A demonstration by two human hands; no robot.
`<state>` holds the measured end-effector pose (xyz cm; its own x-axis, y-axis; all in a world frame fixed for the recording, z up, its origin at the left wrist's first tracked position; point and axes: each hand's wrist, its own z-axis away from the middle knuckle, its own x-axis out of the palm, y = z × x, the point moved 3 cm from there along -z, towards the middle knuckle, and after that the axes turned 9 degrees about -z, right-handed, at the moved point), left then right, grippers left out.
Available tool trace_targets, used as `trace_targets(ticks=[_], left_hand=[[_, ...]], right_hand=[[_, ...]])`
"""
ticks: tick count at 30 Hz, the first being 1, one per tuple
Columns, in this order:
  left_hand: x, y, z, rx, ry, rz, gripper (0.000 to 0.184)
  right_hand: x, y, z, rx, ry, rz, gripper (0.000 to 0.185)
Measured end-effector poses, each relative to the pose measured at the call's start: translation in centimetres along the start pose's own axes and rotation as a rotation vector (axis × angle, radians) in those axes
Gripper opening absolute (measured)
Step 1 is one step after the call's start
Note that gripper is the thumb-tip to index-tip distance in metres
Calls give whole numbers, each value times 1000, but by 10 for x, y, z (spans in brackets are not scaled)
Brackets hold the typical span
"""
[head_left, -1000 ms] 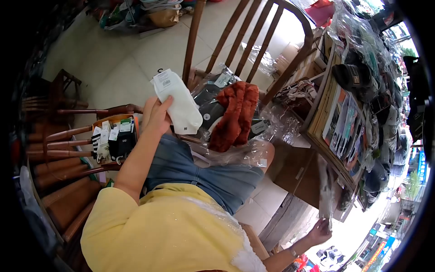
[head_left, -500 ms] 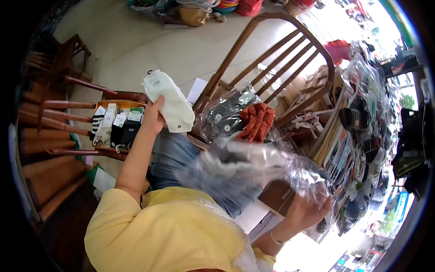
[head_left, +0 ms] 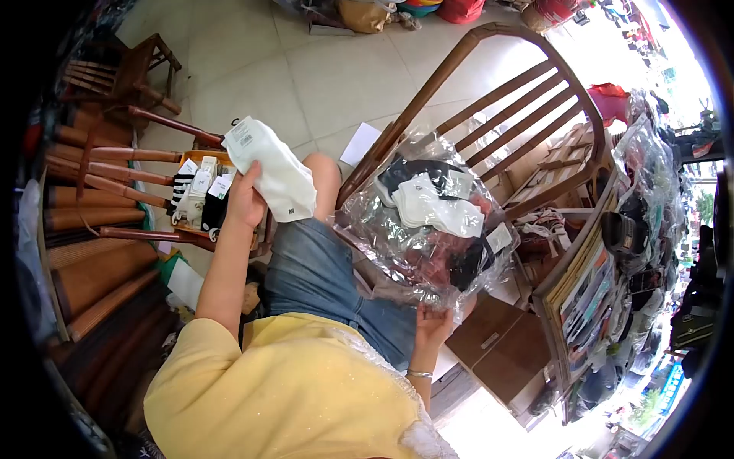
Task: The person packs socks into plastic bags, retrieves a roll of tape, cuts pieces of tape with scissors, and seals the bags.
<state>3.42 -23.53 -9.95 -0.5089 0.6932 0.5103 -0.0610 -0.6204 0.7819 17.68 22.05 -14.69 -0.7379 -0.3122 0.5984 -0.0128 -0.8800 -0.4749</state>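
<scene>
My left hand (head_left: 246,200) grips a pair of white socks (head_left: 274,172) by their side, with a paper label at the upper end. A clear plastic bag (head_left: 382,256) lies over the chair seat and my knee. White socks (head_left: 437,208), black items and dim red fabric show in or through the plastic; which layer holds each is unclear. My right hand (head_left: 433,325) holds the bag's near edge between its fingers.
A wooden chair (head_left: 527,34) stands ahead, beside a small box of labelled socks (head_left: 200,187) at left. A brown carton (head_left: 497,344) lies at lower right, near a rack of plastic-wrapped goods (head_left: 604,306). White paper (head_left: 359,144) lies beyond my knee.
My right hand has swung in from the far right with the clear bag, which now spreads over the chair seat and covers the red fabric. My left hand still holds the white socks.
</scene>
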Motion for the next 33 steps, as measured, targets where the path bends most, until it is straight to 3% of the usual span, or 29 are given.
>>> trace_targets(ticks=[2,5,6,8,9,14,16,18,20,21,22,24,25,26,28,29,30,32,33], left_hand=[[15,1,2,-12,2,-44,45],[52,6,13,6,-92,-118,45],[59,6,15,-5,-109,-129,45],[75,3,19,-4,-188,-141,42],[83,1,22,-1,-180,-172,40],[94,-16,29,-150,-241,-206,41],[93,-23,36,-361,-218,-14,43],[91,-27,41,-439,-197,17,45],[77,-41,37,-533,-489,192,46],[82,-44,44,-522,-368,99,46],[64,-56,38,-561,-393,137,47],[61,-66,39,-583,-451,200,48],[58,-69,38,-625,-405,222,48],[51,-75,33,-647,-430,264,49],[43,-83,28,-666,-378,295,50],[38,-89,24,-662,-374,292,50],[33,-93,20,-633,-360,245,50],[34,-99,16,-603,-350,198,51],[39,-102,16,-591,-332,179,50]], right_hand=[[-23,-2,0,38,60,47,30],[-21,-16,9,301,-121,246,44],[-13,-19,16,290,-109,229,44],[4,-13,22,354,-197,712,48],[7,-6,21,369,-247,727,53],[22,20,22,596,-363,398,52],[32,30,30,763,-454,212,54],[44,37,32,726,-462,99,52],[53,36,20,414,-260,144,46],[45,41,5,467,-245,-48,39],[36,45,-5,474,-246,-53,39],[33,49,-18,430,-336,-300,32],[33,47,-21,333,-534,-344,30],[40,43,-19,338,-538,-347,30],[61,17,-11,-153,-506,153,35],[64,10,-15,-318,-436,343,43],[74,12,-18,-314,-437,339,43],[99,5,-22,-743,-396,826,42],[96,17,-44,-633,-437,761,41]])
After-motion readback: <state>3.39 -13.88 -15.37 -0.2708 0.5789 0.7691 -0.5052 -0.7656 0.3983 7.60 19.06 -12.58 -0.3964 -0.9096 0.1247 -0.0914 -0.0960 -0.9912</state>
